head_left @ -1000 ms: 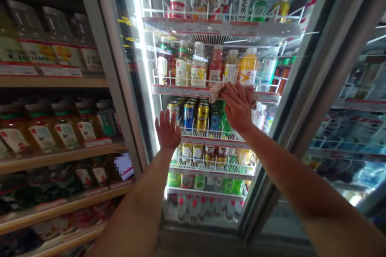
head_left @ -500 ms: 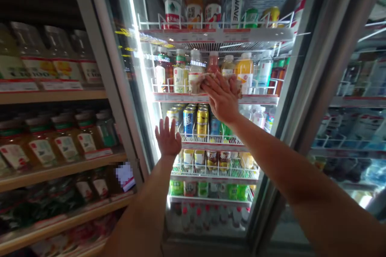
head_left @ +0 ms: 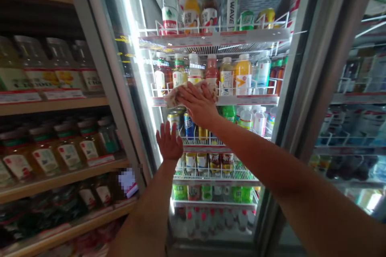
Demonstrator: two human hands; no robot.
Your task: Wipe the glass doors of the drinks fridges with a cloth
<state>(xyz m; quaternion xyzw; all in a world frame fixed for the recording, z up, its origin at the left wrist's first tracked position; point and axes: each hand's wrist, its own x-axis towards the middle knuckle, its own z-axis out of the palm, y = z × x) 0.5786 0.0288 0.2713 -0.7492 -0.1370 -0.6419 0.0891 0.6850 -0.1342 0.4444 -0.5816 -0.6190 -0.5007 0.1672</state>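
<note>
My right hand presses a pale crumpled cloth flat against the glass door of a lit drinks fridge, level with the second shelf of bottles. The cloth sticks out to the left of my fingers. Lower down, my left hand rests on the same glass with its fingers spread, in front of the rows of cans. It holds nothing.
Wire shelves inside the fridge carry bottles and cans on several levels. Wooden shelves with jars and bottles stand at the left. A metal door frame runs down the right, with another glass-fronted fridge beyond it.
My right hand has slid the cloth leftward across the glass, from in front of the orange bottle to near the left bottles. My left hand has stayed on the glass.
</note>
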